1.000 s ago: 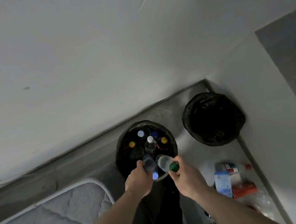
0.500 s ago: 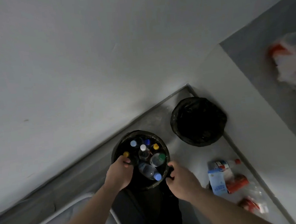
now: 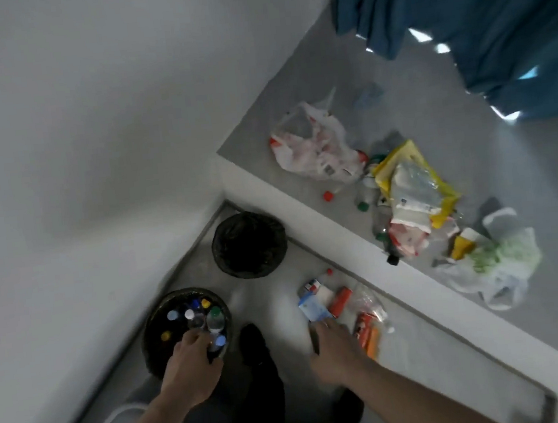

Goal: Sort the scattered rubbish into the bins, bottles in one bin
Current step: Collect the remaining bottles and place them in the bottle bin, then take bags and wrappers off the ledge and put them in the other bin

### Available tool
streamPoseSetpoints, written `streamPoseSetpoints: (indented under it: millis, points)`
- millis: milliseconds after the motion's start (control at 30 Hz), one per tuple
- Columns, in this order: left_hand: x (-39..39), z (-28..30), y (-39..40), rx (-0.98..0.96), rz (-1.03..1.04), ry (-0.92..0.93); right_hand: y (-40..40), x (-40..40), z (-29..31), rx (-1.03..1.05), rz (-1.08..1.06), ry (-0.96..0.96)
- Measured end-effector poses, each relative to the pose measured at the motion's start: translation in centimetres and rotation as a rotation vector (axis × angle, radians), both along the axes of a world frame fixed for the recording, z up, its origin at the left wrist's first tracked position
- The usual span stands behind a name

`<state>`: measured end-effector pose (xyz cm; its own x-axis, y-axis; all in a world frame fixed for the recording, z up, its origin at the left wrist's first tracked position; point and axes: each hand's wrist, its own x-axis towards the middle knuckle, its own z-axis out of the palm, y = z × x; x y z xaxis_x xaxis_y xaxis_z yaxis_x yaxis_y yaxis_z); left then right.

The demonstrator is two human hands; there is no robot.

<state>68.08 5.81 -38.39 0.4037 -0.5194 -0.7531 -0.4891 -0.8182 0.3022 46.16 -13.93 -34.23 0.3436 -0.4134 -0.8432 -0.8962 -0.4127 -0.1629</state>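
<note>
Your right hand (image 3: 336, 346), fingers spread and empty, hangs just short of the blue carton (image 3: 311, 306) lying ahead of it on the floor. Your left hand (image 3: 192, 368) rests curled on the bottle bin (image 3: 155, 324); whether it grips anything I cannot tell, so the right is nearer.

Right hand (image 3: 337, 350) off the bottle bin (image 3: 152, 328) rim (now over floor litter), green-capped bottle (image 3: 215, 318) dropped inside

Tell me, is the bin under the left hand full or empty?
Nearly full. The bin under the left hand is packed with upright bottles; their coloured caps reach almost to its rim.
</note>
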Motion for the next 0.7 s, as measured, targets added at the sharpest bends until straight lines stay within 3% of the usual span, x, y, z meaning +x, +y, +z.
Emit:
streamPoseSetpoints:
  millis: [333,700]
  points:
    - [-10.5,13.3,-6.6,-0.025,-0.353,-0.112,0.5,-19.4,9.7,-0.087,-0.327,-0.069]
    - [-26.9,20.4,-11.7,-0.169,-0.410,-0.138,0.9,-36.2,14.5,-0.177,-0.495,-0.167]
